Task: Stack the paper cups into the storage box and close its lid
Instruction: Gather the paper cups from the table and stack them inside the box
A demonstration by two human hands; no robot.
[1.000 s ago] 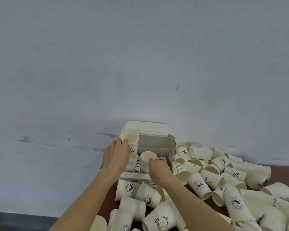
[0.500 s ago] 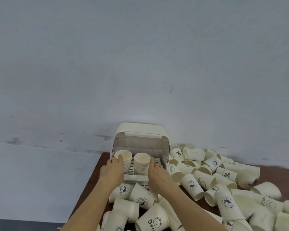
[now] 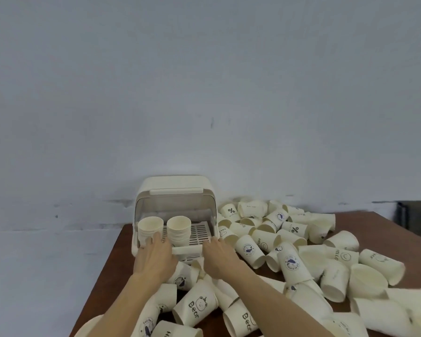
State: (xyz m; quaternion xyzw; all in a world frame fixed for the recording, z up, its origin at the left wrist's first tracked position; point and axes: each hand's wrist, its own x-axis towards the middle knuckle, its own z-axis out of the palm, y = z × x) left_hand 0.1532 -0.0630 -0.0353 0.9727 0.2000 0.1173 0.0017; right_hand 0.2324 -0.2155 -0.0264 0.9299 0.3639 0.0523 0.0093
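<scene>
Writing on loose cups across brown desk: "Bear" with bear face on cup near forearms, "%" on cup beside box, "HELLO" on others. Storage box at desk's far left edge, lid raised, two cup stacks upright inside on slatted tray. Left hand flat against front of left stack, fingers straight. Right hand rests on box front rim, fingers extended, holding nothing. Versus half second ago: right hand now off right stack, shifted rightward along rim; view wider.
</scene>
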